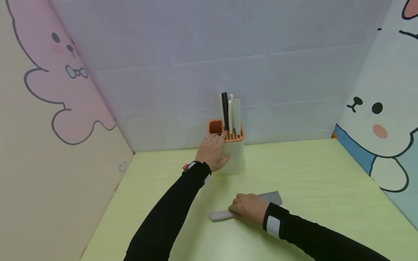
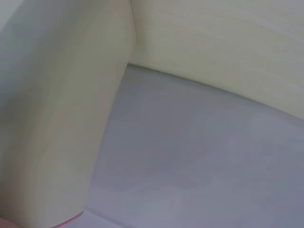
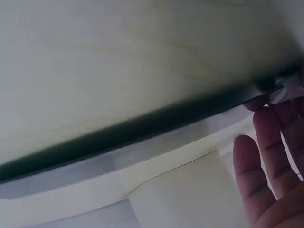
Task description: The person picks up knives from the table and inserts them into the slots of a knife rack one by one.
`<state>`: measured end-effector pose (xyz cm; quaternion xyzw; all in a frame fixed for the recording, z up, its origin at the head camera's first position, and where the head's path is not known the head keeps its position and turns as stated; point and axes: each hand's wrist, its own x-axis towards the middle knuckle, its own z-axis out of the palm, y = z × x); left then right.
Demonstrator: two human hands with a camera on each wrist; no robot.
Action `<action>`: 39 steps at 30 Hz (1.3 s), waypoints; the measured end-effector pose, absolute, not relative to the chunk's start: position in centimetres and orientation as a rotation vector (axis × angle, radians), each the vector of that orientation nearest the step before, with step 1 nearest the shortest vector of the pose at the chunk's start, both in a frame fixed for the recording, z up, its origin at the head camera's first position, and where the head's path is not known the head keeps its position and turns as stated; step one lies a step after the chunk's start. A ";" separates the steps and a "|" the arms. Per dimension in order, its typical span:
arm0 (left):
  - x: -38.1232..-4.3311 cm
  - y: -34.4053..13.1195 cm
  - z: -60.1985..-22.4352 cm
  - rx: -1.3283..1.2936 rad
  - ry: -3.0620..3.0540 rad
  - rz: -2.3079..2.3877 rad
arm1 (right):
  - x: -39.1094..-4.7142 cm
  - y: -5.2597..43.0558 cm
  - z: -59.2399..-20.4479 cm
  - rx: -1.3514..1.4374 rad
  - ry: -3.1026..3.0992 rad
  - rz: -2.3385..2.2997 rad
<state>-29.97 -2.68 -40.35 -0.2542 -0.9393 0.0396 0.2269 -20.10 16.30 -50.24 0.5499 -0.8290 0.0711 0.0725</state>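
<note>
A kitchen knife with a broad grey blade (image 1: 272, 197) and a pale handle (image 1: 220, 215) lies low over the table, handle to the left. My right hand (image 1: 250, 207) holds it near where handle and blade meet. In the right wrist view the blade (image 3: 71, 173) runs off left from the fingers (image 3: 268, 137). My left hand (image 1: 212, 150) grips the front left of a cream knife block (image 1: 236, 157) with an orange top. Its fingers reach over the rim, its thumb lies across the front. The block's wall (image 2: 66, 114) fills the left side of the left wrist view.
Several white-handled knives (image 1: 237, 116) and one with a black handle (image 1: 225, 110) stand in the block's slots. At the left of its top is a wider square opening (image 1: 215, 127). The pale yellow table (image 1: 307, 170) meets a white back wall (image 1: 183, 90); printed walls flank it.
</note>
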 end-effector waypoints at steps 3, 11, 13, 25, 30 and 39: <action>-29.9 -2.6 -40.4 -0.694 -2.586 0.131 | -20.1 16.4 -50.3 1.657 -2.442 0.145; -30.0 -2.3 -40.7 -0.692 -2.584 0.124 | -19.9 16.9 -50.3 1.629 -2.339 0.000; -30.0 -2.3 -40.7 -0.687 -2.584 0.127 | -19.8 17.1 -50.0 1.619 -2.329 -0.003; -29.7 -2.4 -40.5 -0.692 -2.569 0.161 | -19.8 19.2 -47.8 1.586 -2.271 0.060; -29.6 -2.5 -40.5 -0.687 -2.587 0.164 | -20.3 20.3 -46.0 1.556 -2.239 0.191; -29.6 -2.5 -40.5 -0.683 -2.582 0.144 | -21.9 22.0 -42.4 1.453 -2.212 0.445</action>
